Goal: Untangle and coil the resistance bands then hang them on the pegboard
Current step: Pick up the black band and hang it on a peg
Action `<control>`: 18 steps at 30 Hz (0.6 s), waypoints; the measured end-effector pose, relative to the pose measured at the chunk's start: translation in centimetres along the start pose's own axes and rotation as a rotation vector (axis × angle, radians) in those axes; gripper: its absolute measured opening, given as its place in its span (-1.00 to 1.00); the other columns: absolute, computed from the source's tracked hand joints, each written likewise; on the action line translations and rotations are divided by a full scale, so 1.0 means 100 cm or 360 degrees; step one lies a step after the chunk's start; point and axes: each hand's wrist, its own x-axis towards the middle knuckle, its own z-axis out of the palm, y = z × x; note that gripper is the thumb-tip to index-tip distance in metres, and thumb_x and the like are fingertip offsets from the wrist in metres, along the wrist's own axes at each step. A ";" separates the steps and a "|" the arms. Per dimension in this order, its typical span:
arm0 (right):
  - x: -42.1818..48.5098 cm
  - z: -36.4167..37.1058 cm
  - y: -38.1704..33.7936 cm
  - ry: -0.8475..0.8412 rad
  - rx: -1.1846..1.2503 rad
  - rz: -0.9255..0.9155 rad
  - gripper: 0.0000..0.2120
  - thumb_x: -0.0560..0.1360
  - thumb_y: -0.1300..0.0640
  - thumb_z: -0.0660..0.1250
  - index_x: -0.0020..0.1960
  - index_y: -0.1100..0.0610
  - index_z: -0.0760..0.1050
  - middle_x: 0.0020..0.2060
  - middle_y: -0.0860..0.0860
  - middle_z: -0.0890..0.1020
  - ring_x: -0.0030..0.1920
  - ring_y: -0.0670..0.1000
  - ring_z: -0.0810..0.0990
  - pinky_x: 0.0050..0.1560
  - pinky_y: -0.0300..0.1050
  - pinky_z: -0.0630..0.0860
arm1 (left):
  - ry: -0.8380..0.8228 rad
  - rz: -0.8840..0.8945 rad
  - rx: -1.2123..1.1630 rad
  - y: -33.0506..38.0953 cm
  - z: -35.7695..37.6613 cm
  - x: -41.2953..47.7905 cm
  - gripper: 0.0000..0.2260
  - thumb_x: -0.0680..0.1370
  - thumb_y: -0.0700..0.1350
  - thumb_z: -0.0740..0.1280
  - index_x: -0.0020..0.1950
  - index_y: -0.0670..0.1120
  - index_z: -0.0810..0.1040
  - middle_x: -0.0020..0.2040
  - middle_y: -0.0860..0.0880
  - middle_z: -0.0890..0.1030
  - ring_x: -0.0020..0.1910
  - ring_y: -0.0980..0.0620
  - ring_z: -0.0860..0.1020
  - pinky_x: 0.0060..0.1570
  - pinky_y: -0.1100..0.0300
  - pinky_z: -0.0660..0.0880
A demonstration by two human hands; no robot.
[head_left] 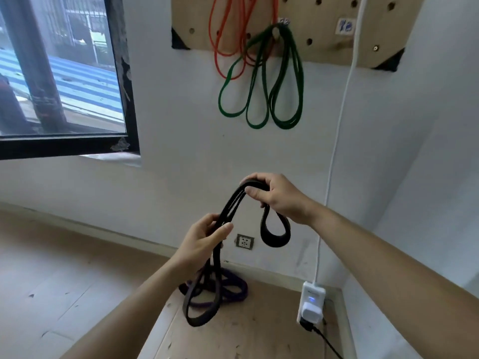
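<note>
A black resistance band (230, 200) runs between both hands. My right hand (274, 195) pinches its folded top, and a short loop (274, 234) hangs below that hand. My left hand (204, 237) grips several strands lower down, from which a long loop (199, 301) dangles to the wooden surface. A purple band (233, 288) lies in a heap on that surface behind the loop. On the wooden pegboard (324, 29) above, a green band (274, 99) hangs coiled from a peg, with an orange band (220, 42) to its left.
A white power strip (312, 301) with a black plug stands at the right of the wooden table (246, 332); its white cable (339, 125) runs up the wall. A wall socket (244, 241) sits low on the wall. A dark-framed window (64, 73) is at left.
</note>
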 end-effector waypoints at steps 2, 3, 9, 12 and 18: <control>0.011 -0.019 -0.015 0.0089 -0.0007 -0.0038 -0.85 0.62 0.16 0.36 0.16 0.15 0.60 -0.22 -0.08 0.60 -0.27 -0.18 0.53 -0.20 -0.17 0.50 | -0.0022 0.0047 0.0032 0.015 0.010 0.015 -0.82 0.61 -0.13 0.37 0.20 -0.10 0.56 -0.31 0.17 0.58 -0.28 0.17 0.52 -0.21 0.30 0.48; 0.015 -0.029 -0.022 0.0144 0.0002 -0.0051 -0.85 0.62 0.17 0.36 0.16 0.16 0.59 -0.27 -0.10 0.58 -0.30 -0.16 0.51 -0.21 -0.17 0.52 | -0.0009 0.0059 0.0027 0.025 0.014 0.024 -0.82 0.61 -0.13 0.38 0.21 -0.10 0.56 -0.30 0.16 0.58 -0.27 0.13 0.53 -0.21 0.30 0.50; 0.037 -0.096 -0.055 0.0510 0.0237 -0.0174 -0.84 0.61 0.22 0.35 0.17 0.23 0.59 -0.21 0.08 0.60 -0.31 -0.04 0.54 -0.22 -0.14 0.54 | 0.0109 0.0203 -0.0104 0.099 0.033 0.091 -0.84 0.61 -0.18 0.38 0.15 -0.21 0.61 -0.16 -0.10 0.65 -0.14 -0.10 0.68 -0.13 0.23 0.59; 0.044 -0.124 -0.071 0.0687 0.0390 -0.0239 -0.84 0.63 0.24 0.32 0.17 0.25 0.59 -0.19 0.11 0.61 -0.32 -0.01 0.55 -0.28 -0.16 0.56 | 0.0165 0.0293 -0.0085 0.138 0.047 0.121 -0.85 0.58 -0.17 0.43 0.10 -0.22 0.63 -0.16 -0.12 0.69 -0.16 -0.05 0.69 -0.14 0.26 0.59; 0.060 -0.168 -0.089 0.0843 0.0385 -0.0278 -0.91 0.64 0.21 0.30 0.05 0.11 0.59 -0.18 0.02 0.64 -0.17 -0.04 0.63 -0.19 -0.28 0.55 | 0.0185 0.0331 0.0026 0.192 0.066 0.158 -0.81 0.61 -0.08 0.40 0.04 -0.21 0.63 -0.21 -0.08 0.63 -0.28 0.02 0.63 -0.10 0.17 0.61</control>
